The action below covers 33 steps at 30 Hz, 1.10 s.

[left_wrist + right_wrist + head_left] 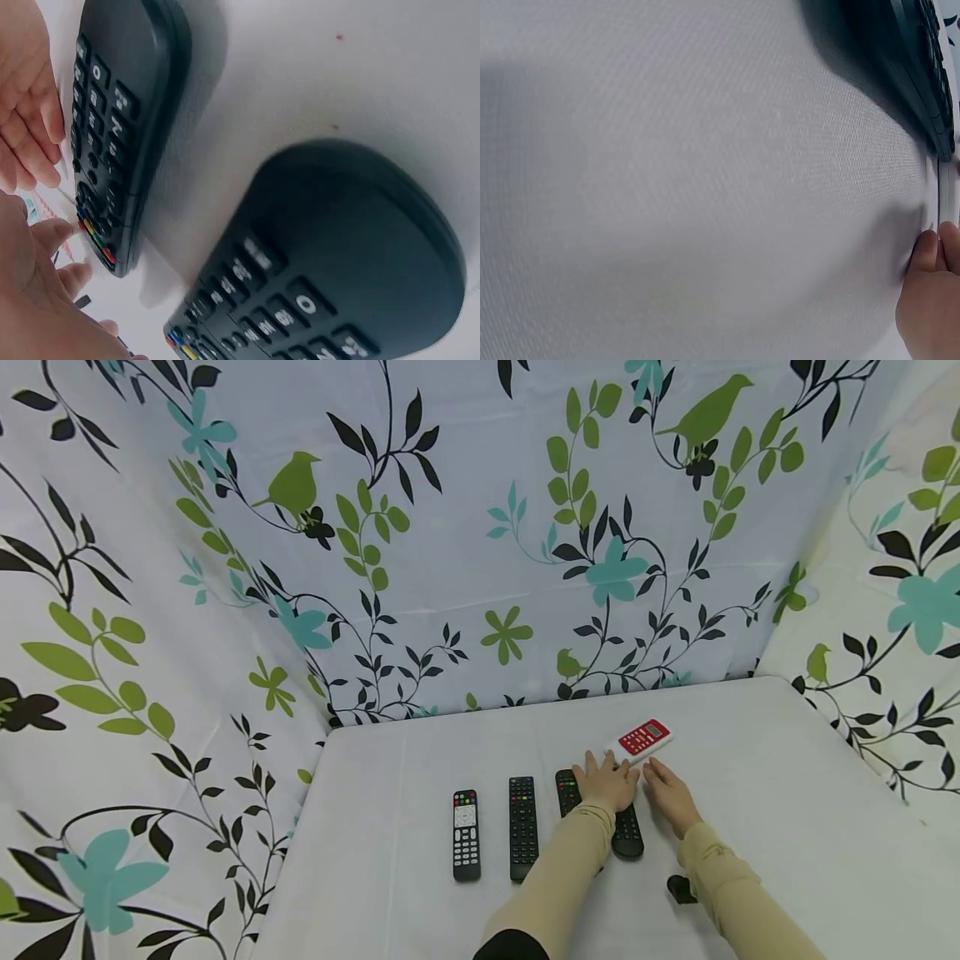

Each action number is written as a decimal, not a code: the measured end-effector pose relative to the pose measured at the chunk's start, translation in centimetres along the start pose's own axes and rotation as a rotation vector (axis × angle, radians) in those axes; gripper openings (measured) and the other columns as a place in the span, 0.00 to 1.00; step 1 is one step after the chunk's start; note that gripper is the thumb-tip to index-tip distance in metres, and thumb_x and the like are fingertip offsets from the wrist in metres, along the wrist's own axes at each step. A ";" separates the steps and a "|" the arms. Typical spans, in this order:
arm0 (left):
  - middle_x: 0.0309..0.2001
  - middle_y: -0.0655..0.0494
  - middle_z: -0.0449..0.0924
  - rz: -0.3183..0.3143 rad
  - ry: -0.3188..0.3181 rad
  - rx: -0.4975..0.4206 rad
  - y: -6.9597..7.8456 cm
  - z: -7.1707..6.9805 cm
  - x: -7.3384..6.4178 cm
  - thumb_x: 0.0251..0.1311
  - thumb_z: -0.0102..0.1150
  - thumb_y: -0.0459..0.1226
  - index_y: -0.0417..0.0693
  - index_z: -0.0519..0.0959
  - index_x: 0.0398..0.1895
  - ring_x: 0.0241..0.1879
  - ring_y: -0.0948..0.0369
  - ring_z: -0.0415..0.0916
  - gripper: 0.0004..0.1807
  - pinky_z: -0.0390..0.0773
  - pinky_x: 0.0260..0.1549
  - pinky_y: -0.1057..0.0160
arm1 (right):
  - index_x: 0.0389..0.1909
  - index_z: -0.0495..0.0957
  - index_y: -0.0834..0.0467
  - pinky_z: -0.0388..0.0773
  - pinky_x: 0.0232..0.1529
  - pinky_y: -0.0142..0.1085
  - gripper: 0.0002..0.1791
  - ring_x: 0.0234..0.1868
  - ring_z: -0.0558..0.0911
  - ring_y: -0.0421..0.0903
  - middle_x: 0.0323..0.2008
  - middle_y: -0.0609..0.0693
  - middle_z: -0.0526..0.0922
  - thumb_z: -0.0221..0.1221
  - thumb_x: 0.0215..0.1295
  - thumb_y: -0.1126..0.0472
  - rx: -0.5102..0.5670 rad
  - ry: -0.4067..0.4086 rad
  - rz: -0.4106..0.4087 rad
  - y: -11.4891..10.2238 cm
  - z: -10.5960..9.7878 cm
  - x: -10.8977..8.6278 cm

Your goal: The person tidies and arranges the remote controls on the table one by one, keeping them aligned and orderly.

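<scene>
My left hand reaches over the upper ends of two black remote controls, fingers spread, its fingertips at the near edge of a white remote with a red keypad. One black remote is partly covered by this hand; the other black remote emerges below it. My right hand lies to the right with extended fingers, fingertips by the white remote's lower end. In the right wrist view, the right fingers are at the white remote's side edge. The left wrist view shows two black remotes' number keys close up.
Further left on the white table lie a black remote with a light upper panel and a long black remote. A small black object is beside the right sleeve. A leaf-and-bird patterned cloth surrounds the table.
</scene>
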State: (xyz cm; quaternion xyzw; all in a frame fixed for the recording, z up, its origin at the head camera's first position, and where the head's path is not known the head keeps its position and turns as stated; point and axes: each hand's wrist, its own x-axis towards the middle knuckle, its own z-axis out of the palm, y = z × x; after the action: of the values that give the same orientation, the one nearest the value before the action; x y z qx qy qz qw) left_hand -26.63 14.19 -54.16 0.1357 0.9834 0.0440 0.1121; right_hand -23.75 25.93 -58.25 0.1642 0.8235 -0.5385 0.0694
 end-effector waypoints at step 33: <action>0.51 0.71 0.76 0.047 0.310 0.163 2.4 2.7 0.6 0.61 0.51 0.53 0.70 0.74 0.56 0.55 0.65 0.67 0.19 0.66 0.54 0.57 | 0.60 0.64 0.74 0.68 0.53 0.55 0.27 0.50 0.73 0.65 0.46 0.72 0.75 0.49 0.66 0.60 -0.239 0.269 -0.144 1.5 -2.4 -0.1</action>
State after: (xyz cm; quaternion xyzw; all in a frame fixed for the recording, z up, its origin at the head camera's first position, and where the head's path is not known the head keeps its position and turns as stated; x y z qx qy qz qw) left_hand -25.99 16.83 -56.64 0.1591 0.9857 -0.0130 -0.0533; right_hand -22.93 28.64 -58.57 0.1659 0.8932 -0.4135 -0.0611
